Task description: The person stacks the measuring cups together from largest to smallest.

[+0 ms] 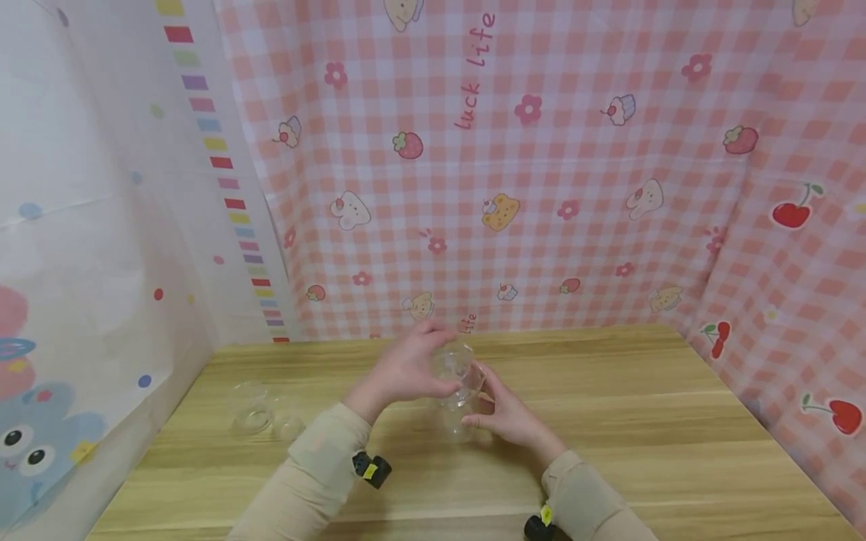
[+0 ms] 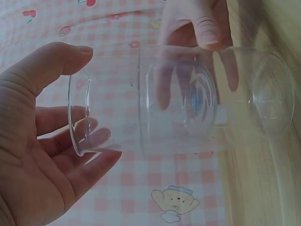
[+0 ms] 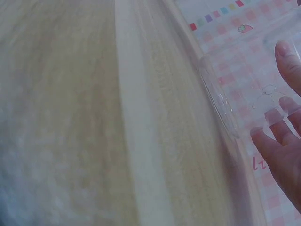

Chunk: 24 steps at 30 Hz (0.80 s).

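In the left wrist view, my left hand (image 2: 33, 103) grips a clear glass insert (image 2: 113, 117) near its flared rim, thumb on one side and fingers on the other. Its rounded end lies inside a clear glass cup (image 2: 263, 132) below it. My right hand (image 1: 507, 417) holds that cup from the right, thumb in front and fingers behind. Both vessels look bare and see-through, so their exact edges blur together in the head view. The right wrist view catches the cup's base edge (image 3: 221, 106) beside the right fingertips (image 3: 256, 132).
Toward the left of the wooden table (image 1: 643, 443) stand a clear glass piece with a round base (image 1: 255, 418) and a smaller clear round piece (image 1: 289, 430). A pink checked cloth (image 1: 433, 188) hangs behind the table's far edge.
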### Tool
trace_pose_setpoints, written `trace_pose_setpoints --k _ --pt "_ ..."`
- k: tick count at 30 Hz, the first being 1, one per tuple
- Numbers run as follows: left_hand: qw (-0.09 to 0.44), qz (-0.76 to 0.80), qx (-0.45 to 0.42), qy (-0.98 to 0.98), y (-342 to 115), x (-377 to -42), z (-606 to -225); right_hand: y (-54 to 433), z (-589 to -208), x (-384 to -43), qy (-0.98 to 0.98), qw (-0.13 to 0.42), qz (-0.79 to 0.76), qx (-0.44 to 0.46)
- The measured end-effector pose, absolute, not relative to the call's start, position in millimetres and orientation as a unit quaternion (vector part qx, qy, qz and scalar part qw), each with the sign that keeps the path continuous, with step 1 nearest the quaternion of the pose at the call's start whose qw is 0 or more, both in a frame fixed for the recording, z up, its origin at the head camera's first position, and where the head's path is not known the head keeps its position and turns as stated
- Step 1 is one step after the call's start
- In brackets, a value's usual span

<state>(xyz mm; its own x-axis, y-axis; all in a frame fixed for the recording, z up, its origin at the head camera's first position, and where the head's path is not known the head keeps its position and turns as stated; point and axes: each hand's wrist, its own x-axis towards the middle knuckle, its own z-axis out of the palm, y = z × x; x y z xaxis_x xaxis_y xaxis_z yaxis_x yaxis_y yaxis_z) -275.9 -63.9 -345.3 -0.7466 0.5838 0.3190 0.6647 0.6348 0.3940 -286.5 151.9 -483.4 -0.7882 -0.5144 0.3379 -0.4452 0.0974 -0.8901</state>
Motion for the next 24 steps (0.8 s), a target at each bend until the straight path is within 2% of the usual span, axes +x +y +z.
trace_pose_setpoints --k 13,24 --pt "0.055 -0.228 -0.356 -0.904 -60.1 -278.1 -354.4 151.2 -482.6 -285.6 0.735 0.036 -0.596 -0.319" --pt "0.058 -0.204 -0.378 -0.901 -60.4 -281.4 -360.6 151.8 -483.3 -285.8 0.735 0.032 -0.592 -0.329"
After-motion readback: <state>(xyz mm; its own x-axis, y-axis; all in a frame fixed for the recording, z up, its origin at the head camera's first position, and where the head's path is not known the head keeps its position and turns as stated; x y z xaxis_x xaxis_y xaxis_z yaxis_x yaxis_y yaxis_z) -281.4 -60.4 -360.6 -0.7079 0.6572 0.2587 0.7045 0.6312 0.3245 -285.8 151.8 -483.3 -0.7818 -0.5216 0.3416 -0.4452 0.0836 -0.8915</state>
